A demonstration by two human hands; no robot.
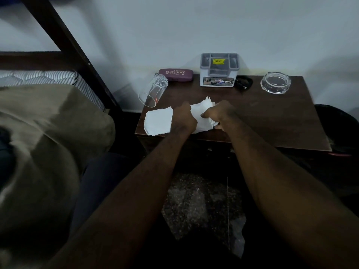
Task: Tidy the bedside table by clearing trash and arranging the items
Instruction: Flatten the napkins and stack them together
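Observation:
Crumpled white tissue paper (202,111) lies near the front left of the dark wooden bedside table (275,121). My left hand (183,118) and my right hand (219,115) both close on it from either side. A second, flatter white paper (158,121) rests at the table's left front corner, touching my left hand. A clear drinking glass (152,90) lies on its side at the left edge. A maroon spectacle case (175,74) sits at the back left.
A grey organiser box (218,69) stands at the back against the wall, with a black cable (243,83) beside it and a clear glass ashtray (275,82) at the back right. A dark bin (338,125) stands right of the table. The bed (38,121) is on the left.

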